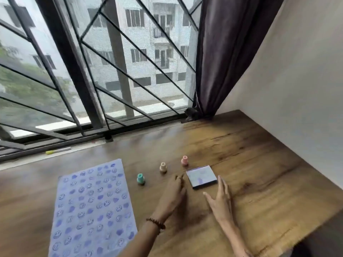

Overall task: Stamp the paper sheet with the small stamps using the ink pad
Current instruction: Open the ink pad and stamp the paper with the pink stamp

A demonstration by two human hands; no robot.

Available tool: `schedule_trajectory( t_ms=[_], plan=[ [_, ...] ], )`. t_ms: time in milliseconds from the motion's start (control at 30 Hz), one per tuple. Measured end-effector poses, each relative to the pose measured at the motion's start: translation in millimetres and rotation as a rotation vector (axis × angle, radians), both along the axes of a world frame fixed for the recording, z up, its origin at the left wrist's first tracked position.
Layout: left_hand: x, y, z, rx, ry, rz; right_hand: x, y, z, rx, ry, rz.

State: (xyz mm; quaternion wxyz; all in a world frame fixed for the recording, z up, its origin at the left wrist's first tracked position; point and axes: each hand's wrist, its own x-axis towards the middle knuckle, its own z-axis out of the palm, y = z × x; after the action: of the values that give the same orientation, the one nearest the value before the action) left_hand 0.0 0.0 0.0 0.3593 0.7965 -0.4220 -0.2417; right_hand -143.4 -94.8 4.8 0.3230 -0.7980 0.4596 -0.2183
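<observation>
A paper sheet (92, 210) covered with blue stamped smileys and blobs lies at the left of the wooden table (250, 164). Three small stamps stand upright in a diagonal row: a teal stamp (140, 179), a beige stamp (163, 167) and a pink stamp (184, 160). The square ink pad (201, 176) sits to their right, its lid shut. My left hand (172, 195) rests just left of the pad with fingers loosely curled, holding nothing. My right hand (220, 200) hovers below the pad's right corner, fingers spread and empty.
A yellow-capped pen (58, 150) lies on the window sill at the back left. A barred window runs along the table's far edge, a dark curtain (222, 62) hangs at the corner, and a white wall bounds the right side.
</observation>
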Motion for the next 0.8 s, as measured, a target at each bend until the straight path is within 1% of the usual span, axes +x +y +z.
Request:
schedule_trajectory(
  t_ms=[67,167,233,333,433,500,600,700,800],
  plan=[
    [3.9,-15.5,0.9,-0.017,-0.013,0.029,0.7,-12.5,-1.7,0.023,0.002,0.009],
    [6.1,-24.4,8.2,0.015,0.021,0.027,3.1,-22.7,-3.9,0.006,0.041,0.052],
    [4.4,-19.5,7.7,0.009,0.048,0.029,2.4,-20.9,-7.5,-0.014,0.026,0.062],
    [3.5,-5.2,6.9,-0.018,0.098,0.087,2.0,-12.7,-6.7,-0.049,0.008,0.065],
    [0.0,23.5,3.1,-0.046,0.155,0.160,3.5,9.6,-4.3,-0.118,-0.015,0.126],
    [-0.6,43.8,0.3,-0.054,0.154,0.243,5.1,28.6,-4.2,-0.155,-0.020,0.158],
    [0.5,65.1,2.3,-0.079,0.158,0.329,7.5,54.3,-6.8,-0.145,-0.020,0.211],
    [1.5,77.4,3.3,-0.099,0.200,0.369,8.8,75.6,-7.8,-0.149,-0.019,0.241],
    [-0.7,84.5,5.1,-0.132,0.223,0.393,11.6,88.5,-6.1,-0.193,-0.006,0.213]
  ],
)
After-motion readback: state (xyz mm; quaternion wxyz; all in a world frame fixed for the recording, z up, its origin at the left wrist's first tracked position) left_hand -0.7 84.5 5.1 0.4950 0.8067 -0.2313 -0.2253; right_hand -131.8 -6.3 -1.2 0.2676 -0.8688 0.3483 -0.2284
